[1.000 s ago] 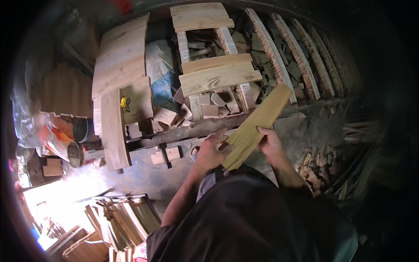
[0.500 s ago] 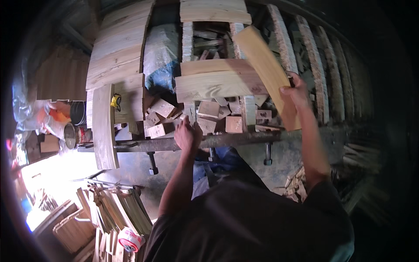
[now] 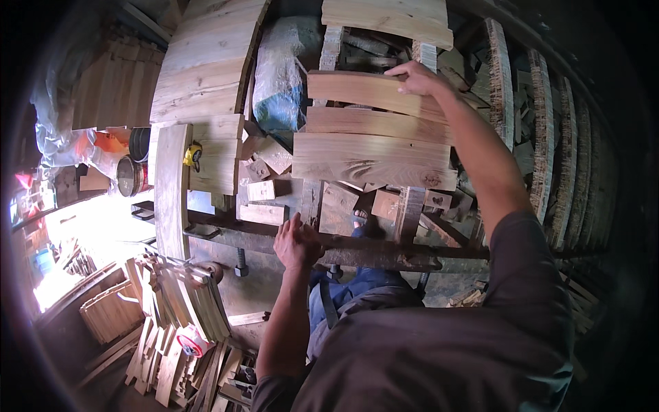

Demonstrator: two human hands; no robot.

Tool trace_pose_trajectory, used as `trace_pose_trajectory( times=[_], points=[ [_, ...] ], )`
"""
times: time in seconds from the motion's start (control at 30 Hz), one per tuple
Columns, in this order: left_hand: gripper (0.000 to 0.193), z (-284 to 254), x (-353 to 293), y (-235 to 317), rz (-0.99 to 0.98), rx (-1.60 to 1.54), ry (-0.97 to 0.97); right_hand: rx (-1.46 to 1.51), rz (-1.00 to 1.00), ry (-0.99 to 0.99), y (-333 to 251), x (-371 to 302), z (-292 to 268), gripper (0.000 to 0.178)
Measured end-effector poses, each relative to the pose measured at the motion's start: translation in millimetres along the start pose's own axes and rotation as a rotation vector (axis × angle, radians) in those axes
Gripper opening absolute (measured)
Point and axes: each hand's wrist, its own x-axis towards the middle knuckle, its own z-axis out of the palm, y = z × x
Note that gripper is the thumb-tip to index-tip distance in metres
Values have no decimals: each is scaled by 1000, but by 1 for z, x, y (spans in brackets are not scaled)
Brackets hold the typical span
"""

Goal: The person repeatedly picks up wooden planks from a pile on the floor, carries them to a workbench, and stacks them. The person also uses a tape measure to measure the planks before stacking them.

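Observation:
My right hand (image 3: 420, 79) reaches out over a short wooden board (image 3: 343, 87) that lies across the rack's rails. Its index finger and thumb are stretched apart and touch the board near its right end. Toward me lie a second board (image 3: 357, 122) and a wider grained board (image 3: 364, 159), with a narrow gap behind them. My left hand (image 3: 297, 242) is closed over the dark front beam (image 3: 357, 255) of the rack, its fingers curled. The palm side is hidden.
Another board (image 3: 384, 19) lies farther back. Joined boards (image 3: 206, 62) cover the left side, with a yellow tape measure (image 3: 193, 156) beside a lengthwise plank (image 3: 171, 189). Wood offcuts (image 3: 264, 190) lie beneath the rails. Bolts (image 3: 241, 262) hang below the beam; stacked wood strips (image 3: 182, 302) stand lower left.
The board that my right hand held up at an angle now lies flat across the rails behind the other two. My right hand has moved away from me and left; my left stays at the beam.

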Motion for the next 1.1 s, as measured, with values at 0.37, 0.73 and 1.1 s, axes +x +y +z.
trace_pose_trajectory(
  times=[0.37, 0.73, 1.1],
  points=[
    [31, 1, 4, -1, 13, 29, 33, -362, 47, 245, 11, 1, 94, 77],
    [35, 6, 0, -2, -4, 41, 47, -539, -78, 411, 13, 0, 114, 80],
    [42, -25, -10, -3, -113, -74, -65, -474, -57, 175, -6, -50, 164, 93]
  ],
)
